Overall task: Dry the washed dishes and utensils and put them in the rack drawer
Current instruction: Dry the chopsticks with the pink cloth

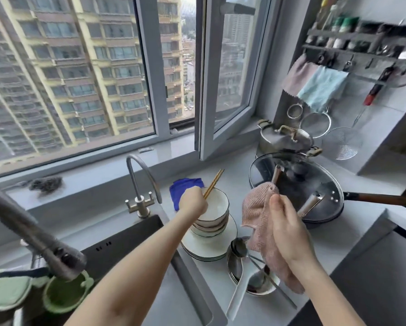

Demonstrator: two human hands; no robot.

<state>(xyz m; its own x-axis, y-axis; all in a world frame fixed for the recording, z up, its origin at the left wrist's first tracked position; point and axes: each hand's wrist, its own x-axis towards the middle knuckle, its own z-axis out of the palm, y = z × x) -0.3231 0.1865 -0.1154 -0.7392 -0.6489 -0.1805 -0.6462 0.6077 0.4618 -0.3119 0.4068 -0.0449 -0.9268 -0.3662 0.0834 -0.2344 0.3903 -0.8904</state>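
My left hand (192, 202) is closed around a pair of wooden chopsticks (214, 182) that stick up and to the right, just over a stack of white bowls (215, 212). The bowls stand on white plates (209, 247) beside the sink. My right hand (287, 228) grips a pink cloth (258, 212) that hangs down over the counter. Below it, a small steel bowl (259, 287) holds metal spoons (239, 249) and a white ladle (238, 292). No rack drawer is in sight.
A dark wok (315, 184) with a glass lid and long handle sits at the right, a steel pot (284, 140) behind it. A blue cloth (185, 184) lies behind the bowls. The faucet (141, 182) and black sink (131, 241) are at left. Cloths and strainers hang on the right wall.
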